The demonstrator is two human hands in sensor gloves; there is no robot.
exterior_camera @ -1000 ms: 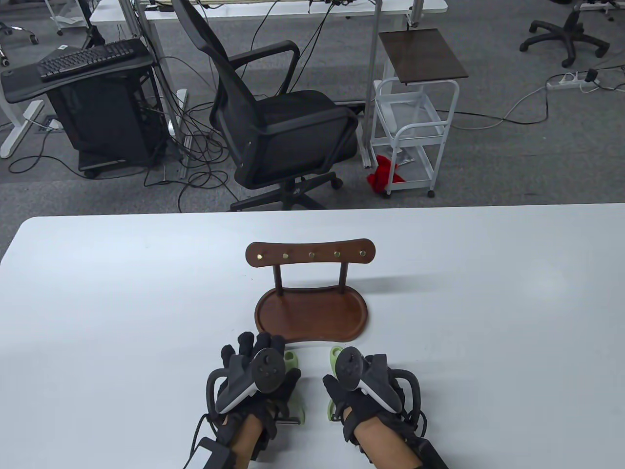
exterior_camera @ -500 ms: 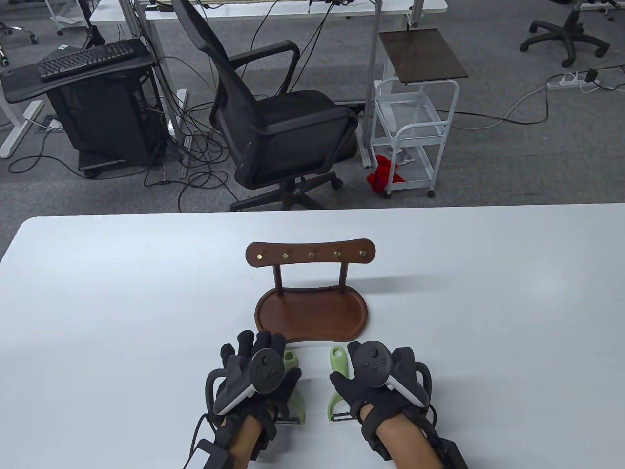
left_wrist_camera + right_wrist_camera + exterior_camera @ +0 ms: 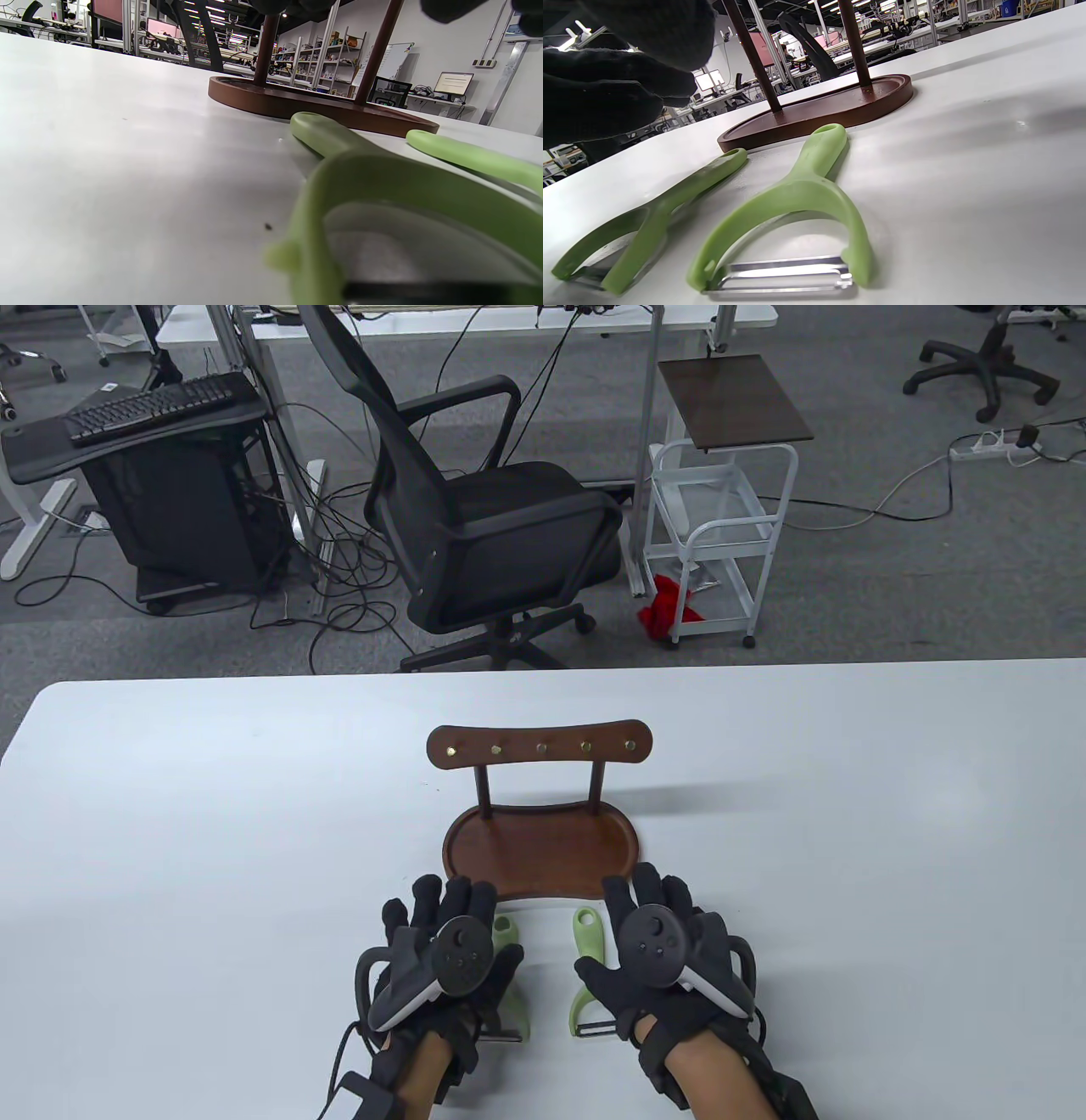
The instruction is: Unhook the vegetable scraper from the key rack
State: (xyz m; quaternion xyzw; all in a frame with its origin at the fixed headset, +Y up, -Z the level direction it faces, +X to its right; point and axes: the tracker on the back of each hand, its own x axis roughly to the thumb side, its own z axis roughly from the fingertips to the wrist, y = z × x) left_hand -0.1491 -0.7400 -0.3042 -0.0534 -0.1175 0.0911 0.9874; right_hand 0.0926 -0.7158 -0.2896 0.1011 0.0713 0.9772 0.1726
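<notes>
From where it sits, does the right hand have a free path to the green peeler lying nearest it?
Probably yes. The right-hand green plastic peeler lies flat on the white table, uncovered, just left of the right hand, which holds nothing; nothing stands between them.

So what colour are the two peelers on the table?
Light green, with shiny metal blades. The right wrist view shows both peelers best.

Table view: high, looking down across the counter (image 3: 212, 814). Both wrist views: skimming low over it, close behind the peelers (image 3: 793, 203), facing the rack (image 3: 318, 106).
</notes>
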